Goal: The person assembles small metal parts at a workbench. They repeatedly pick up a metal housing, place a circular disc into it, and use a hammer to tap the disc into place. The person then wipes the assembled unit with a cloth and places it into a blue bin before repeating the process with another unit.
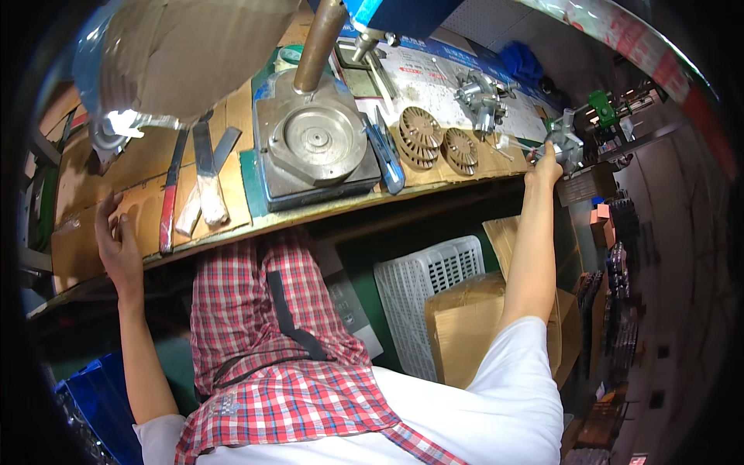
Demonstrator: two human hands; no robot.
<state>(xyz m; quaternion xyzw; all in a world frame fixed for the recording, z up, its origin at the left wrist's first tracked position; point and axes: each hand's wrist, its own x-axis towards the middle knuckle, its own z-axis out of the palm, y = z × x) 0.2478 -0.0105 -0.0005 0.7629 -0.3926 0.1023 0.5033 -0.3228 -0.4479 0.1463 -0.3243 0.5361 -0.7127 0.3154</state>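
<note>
My left hand (120, 242) rests over the cardboard-covered left front of the bench, fingers loosely bent and apart, with nothing in it. Nearest to it is a flat tool with a red handle (168, 209), beside two flat blades with wrapped pale handles (211, 200). My right arm stretches to the bench's right end. There my right hand (545, 167) has its fingers closed at a silver metal casting (569, 149); the grip is partly hidden. Between my hands stands a press with a round steel fixture (318, 143) below its column (319, 46).
Right of the press lie a blue-handled tool (394, 174) and brown finned discs (421, 136), (460, 151). More metal castings (482, 101) sit farther back. Below the bench are a white plastic basket (418, 298) and a cardboard box (465, 325). Brown cardboard (186, 58) hangs at upper left.
</note>
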